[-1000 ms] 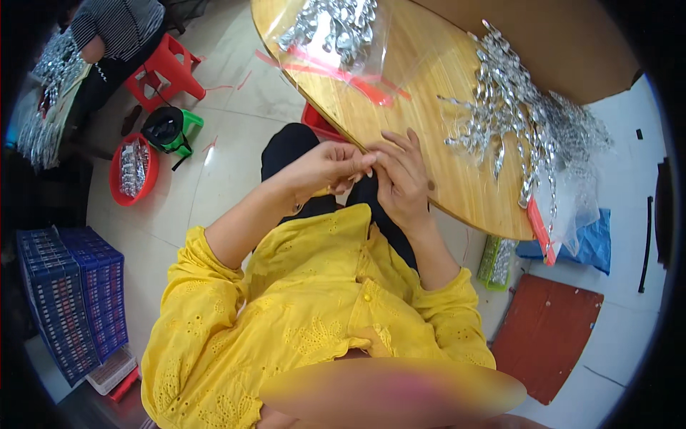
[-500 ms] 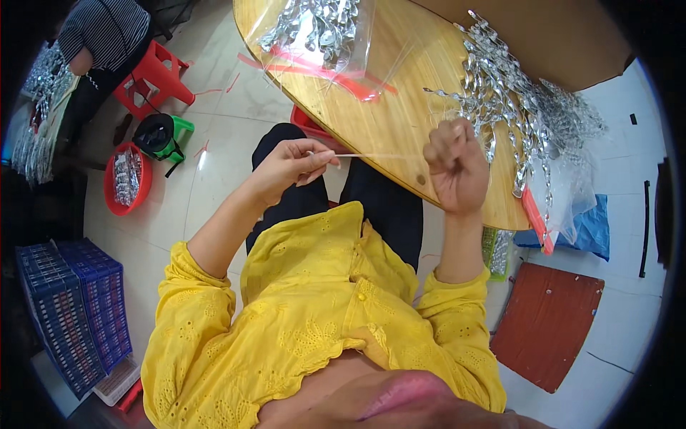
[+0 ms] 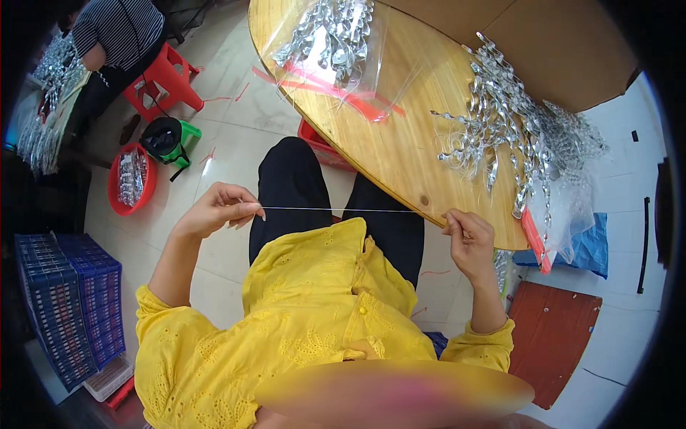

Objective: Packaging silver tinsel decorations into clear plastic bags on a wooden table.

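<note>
Both hands, left [image 3: 214,211] and right [image 3: 468,239], held apart, pinch a taut thread [image 3: 350,209].

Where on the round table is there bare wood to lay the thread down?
Free: the table centre strip, between the clear bag with red strips and the silver pendant pile, down to the near edge. Crowded: the right rim under the pendants and plastic. Left hand and right hand hold the thread taut.

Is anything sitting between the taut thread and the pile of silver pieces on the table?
Nothing visible. The thread runs between the left hand and right hand, below the round wooden table's edge; bare wood lies before the silver pieces.
</note>
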`<state>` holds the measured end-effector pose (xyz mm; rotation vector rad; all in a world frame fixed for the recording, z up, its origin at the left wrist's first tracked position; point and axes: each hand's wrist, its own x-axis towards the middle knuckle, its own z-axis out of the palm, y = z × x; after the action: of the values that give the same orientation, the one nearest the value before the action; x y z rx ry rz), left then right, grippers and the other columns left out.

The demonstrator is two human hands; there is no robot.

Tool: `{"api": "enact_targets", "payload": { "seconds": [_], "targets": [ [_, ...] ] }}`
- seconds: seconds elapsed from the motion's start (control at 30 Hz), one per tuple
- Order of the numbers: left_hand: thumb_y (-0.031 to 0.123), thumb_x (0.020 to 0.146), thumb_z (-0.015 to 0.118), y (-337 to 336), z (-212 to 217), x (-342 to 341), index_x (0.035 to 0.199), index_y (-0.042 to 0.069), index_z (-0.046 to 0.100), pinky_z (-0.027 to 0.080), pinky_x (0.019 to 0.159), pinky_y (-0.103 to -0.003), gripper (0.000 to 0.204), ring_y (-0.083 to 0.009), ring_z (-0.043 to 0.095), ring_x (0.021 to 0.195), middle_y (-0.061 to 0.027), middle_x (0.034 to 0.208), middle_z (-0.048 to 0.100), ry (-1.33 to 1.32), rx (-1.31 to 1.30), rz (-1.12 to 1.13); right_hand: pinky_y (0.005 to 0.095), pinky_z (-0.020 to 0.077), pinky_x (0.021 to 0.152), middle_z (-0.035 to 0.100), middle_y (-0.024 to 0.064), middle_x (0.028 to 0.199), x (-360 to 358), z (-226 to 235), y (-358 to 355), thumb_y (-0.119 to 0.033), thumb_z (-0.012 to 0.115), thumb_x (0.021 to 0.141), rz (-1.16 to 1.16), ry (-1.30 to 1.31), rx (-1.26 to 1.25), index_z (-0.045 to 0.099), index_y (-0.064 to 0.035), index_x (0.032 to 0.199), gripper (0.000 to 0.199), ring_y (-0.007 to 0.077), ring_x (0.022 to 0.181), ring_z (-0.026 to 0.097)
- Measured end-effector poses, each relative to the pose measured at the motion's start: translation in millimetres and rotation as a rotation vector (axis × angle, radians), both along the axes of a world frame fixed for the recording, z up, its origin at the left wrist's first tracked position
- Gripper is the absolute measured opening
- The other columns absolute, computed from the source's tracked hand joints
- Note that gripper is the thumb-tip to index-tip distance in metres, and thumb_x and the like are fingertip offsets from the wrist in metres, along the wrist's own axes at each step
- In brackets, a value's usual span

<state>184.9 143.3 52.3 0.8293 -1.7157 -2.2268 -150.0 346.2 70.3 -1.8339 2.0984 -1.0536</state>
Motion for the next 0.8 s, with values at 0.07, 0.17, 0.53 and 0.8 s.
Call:
{"api": "enact_targets", "payload": {
  "seconds": [0.07, 0.17, 0.53, 0.8],
  "targets": [
    [0.009, 0.079, 0.055, -1, 9, 1, 0.076, -0.003, 0.060, 0.031, 0.041, -0.018, 0.013, -0.0057, 0.042, 0.045, -0.0021, 0.055, 0.051, -0.026, -0.011, -0.013, 0.0208, 0.0406, 0.047, 0.055, 0.0071, 0.060, 5, 2, 3, 0.002, 0.054, 0.074, -0.075, -0.097, 0.019, 0.058, 0.0023, 0.077, 0.005, 0.0103, 0.050, 0.053],
    [0.005, 0.077, 0.055, -1, 28, 0, 0.076, -0.003, 0.060, 0.032, 0.042, -0.019, 0.009, -0.0061, 0.044, 0.047, -0.0033, 0.059, 0.054, -0.046, -0.157, -0.011, 0.0191, 0.0402, 0.047, 0.055, 0.0060, 0.059, -2, 5, -6, -0.001, 0.054, 0.076, -0.130, 0.053, -0.016, 0.057, 0.0041, 0.077, 0.006, 0.0090, 0.051, 0.053],
    [0.006, 0.058, 0.059, 43, 90, -46, 0.077, 0.003, 0.060, 0.035, 0.044, -0.023, 0.020, -0.0113, 0.048, 0.051, -0.0011, 0.057, 0.051, 0.207, -1.738, 0.088, 0.0174, 0.0401, 0.050, 0.053, 0.0019, 0.061, 4, -11, -39, -0.008, 0.050, 0.080, -0.249, -0.432, -0.029, 0.056, 0.0035, 0.084, 0.013, 0.0053, 0.055, 0.051],
    [0.016, 0.062, 0.052, 79, 41, -130, 0.060, 0.008, 0.046, 0.036, 0.054, -0.026, 0.010, -0.0139, 0.043, 0.059, -0.0002, 0.062, 0.043, 1.142, -1.780, -0.460, 0.0264, 0.0384, 0.081, 0.050, 0.0068, 0.105, 94, 1, -35, -0.031, 0.037, 0.088, 0.480, -1.326, 0.617, 0.044, 0.0015, 0.111, 0.040, 0.0085, 0.090, 0.046]
  ]
}}
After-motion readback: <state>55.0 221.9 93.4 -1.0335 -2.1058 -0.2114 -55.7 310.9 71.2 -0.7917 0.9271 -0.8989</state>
